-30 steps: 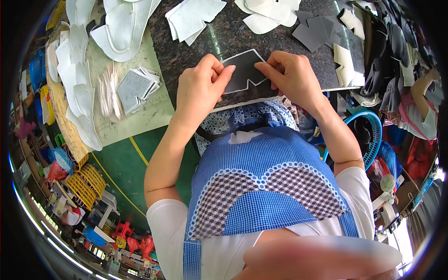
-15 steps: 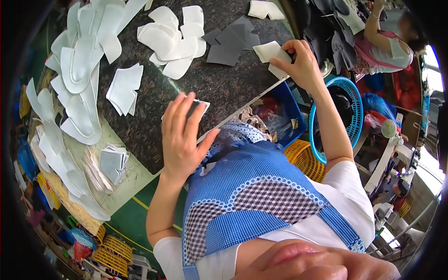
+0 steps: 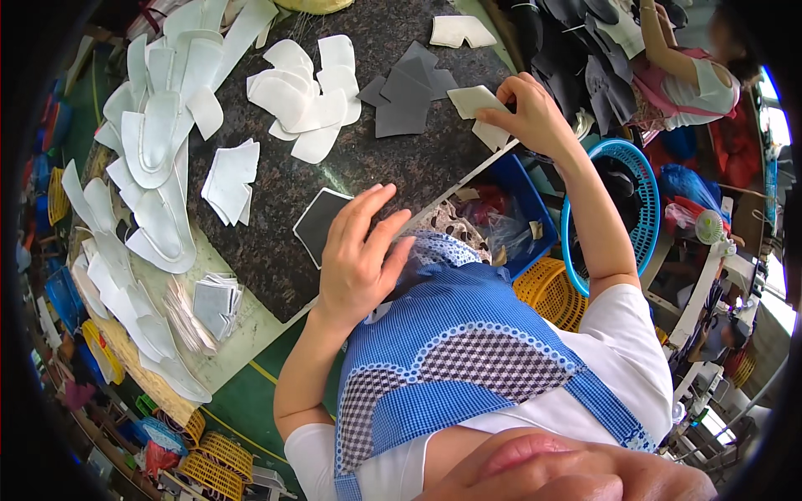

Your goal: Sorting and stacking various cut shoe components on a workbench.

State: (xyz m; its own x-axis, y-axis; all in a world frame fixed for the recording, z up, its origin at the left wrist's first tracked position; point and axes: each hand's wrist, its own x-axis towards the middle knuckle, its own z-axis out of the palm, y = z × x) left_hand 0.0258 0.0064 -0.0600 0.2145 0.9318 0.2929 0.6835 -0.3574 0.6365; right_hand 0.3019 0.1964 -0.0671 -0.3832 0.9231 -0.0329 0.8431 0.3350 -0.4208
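Note:
My left hand [image 3: 359, 259] hovers at the near edge of the dark stone tabletop [image 3: 276, 175], fingers apart and nothing held in it. Beside its fingers lies a dark grey cut piece [image 3: 321, 224] with a pale edge, partly covered by the hand. Over at the right edge, my right hand [image 3: 539, 121] has its thumb and fingers closed on a small cream cut piece [image 3: 474, 101], one of a few overlapping there. Left of them is a heap of dark grey pieces [image 3: 405, 107]. White cut pieces [image 3: 313, 104] lie fanned out farther left.
A small white stack [image 3: 230, 184] and long rows of white shaped pieces [image 3: 154, 138] cover the left side. Another cream piece [image 3: 461, 32] lies at the back. A blue bin [image 3: 535, 238], a light-blue basket [image 3: 614, 148] and a yellow basket [image 3: 547, 288] stand below the right edge.
My left hand has shifted right and nearer me, uncovering more of the dark grey piece. My right hand stays at the cream pieces. The whole view has shifted slightly.

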